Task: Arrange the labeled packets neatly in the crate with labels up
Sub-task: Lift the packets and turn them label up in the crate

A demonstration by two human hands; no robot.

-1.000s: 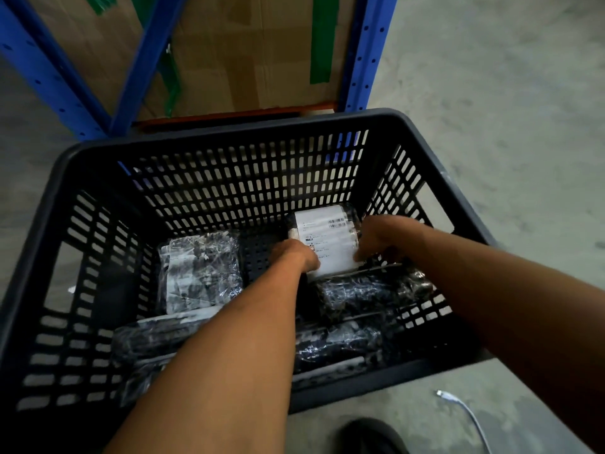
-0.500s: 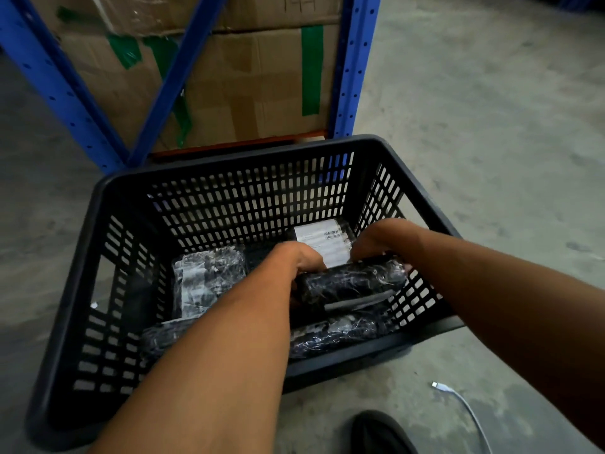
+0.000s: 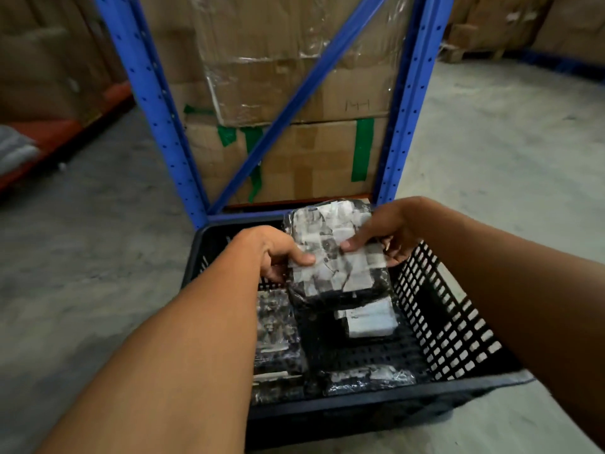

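I hold a black plastic-wrapped packet (image 3: 334, 257) with white labels on its upper face above the black slotted crate (image 3: 451, 326). My left hand (image 3: 278, 253) grips its left edge and my right hand (image 3: 383, 234) grips its right edge, thumbs on top. Below it in the crate lies a packet with a white label (image 3: 366, 321) facing up. Another packet (image 3: 276, 326) lies along the left side, partly behind my left forearm. One more packet (image 3: 370, 378) lies by the near wall.
The crate stands on a grey concrete floor (image 3: 98, 273). Right behind it rises a blue steel rack (image 3: 402, 126) holding taped cardboard boxes (image 3: 294, 152). More boxes (image 3: 523, 21) are stacked at the far right, and an orange low platform (image 3: 49, 132) at the far left.
Both hands were down inside the crate on a packet; now they have lifted a labeled packet up above the crate's far side. The view has tilted upward toward the rack.
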